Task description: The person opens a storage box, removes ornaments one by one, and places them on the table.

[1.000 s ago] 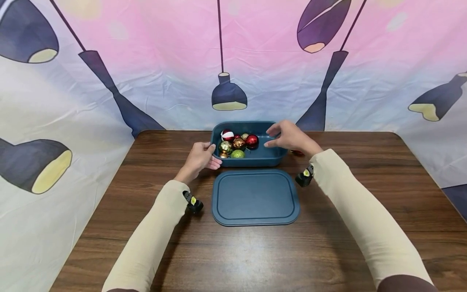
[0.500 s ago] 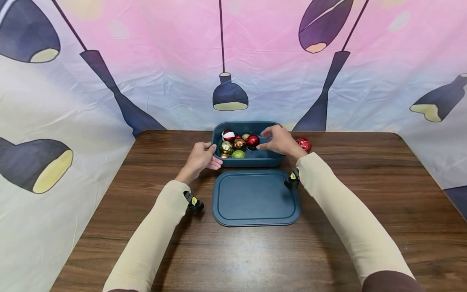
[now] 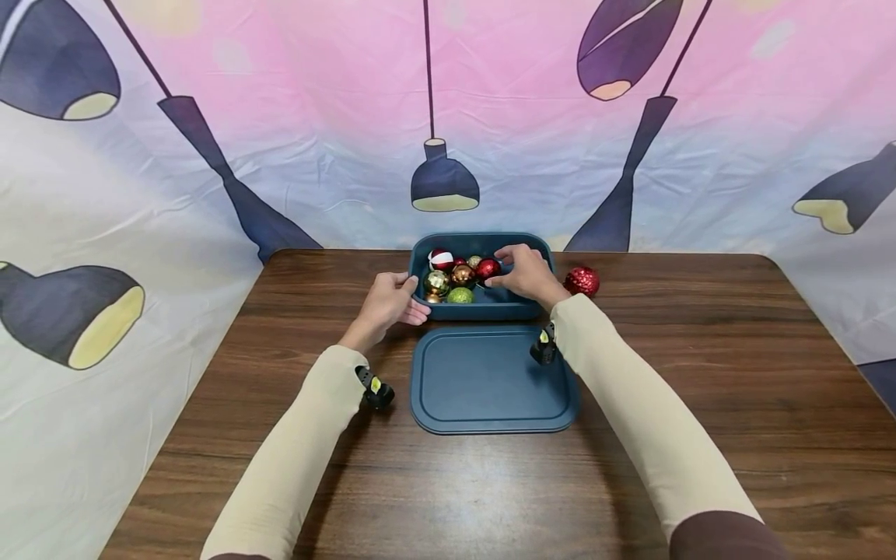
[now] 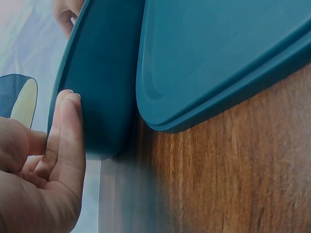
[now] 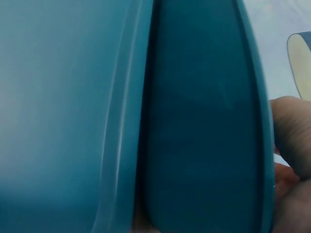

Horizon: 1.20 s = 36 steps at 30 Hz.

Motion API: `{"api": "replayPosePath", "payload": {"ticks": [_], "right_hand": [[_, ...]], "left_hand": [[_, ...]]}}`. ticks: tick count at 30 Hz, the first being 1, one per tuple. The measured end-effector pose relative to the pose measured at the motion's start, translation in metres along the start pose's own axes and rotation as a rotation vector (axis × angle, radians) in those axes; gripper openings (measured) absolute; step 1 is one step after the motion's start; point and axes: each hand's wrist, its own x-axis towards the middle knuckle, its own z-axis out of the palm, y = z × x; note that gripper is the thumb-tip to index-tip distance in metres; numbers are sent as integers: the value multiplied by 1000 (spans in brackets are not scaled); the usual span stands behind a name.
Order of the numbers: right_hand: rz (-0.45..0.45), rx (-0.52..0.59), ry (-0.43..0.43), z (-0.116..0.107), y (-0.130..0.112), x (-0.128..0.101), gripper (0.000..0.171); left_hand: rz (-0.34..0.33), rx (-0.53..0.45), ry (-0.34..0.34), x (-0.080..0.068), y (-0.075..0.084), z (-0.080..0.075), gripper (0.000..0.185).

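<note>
My left hand (image 3: 385, 303) grips the left end of a dark blue box (image 3: 483, 312), thumb over the rim (image 4: 54, 104) and fingers along its outer wall. Inside the box, baubles are gathered toward the left: a red-and-white one (image 3: 440, 260), a shiny gold one (image 3: 437, 282), a copper one (image 3: 463, 275), a glittery green one (image 3: 460, 295), a red one (image 3: 488, 269) and smaller ones. My right hand (image 3: 526, 274) reaches over the box's right part, thumb and fingers spread apart right at the red bauble. In the right wrist view the box wall hides its fingertips.
A flat blue lid (image 3: 493, 381) lies in front of the box on the brown wooden table (image 3: 336, 482). One glittery red bauble (image 3: 582, 281) sits on the table just right of the box. Behind stands a cloth backdrop (image 3: 336, 171) printed with lamps.
My right hand has moved left inside the box, up to the red bauble. The red bauble on the table, earlier mostly behind my right wrist, now shows fully. My left hand keeps its grip.
</note>
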Motion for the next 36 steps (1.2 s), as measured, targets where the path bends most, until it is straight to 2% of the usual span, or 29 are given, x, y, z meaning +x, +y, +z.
{"api": "replayPosePath", "payload": {"ticks": [8,19,36], "right_hand": [[16,-15,9,7,0,6,62],[36,-41,24,12,0,10,53],[10,-73,12,-12,-8,4,53]], "left_hand": [[6,4,0,0,1,0,55],[2,0,-10,-2,3,0,55],[2,-3,-5,-1,1,0,54]]}}
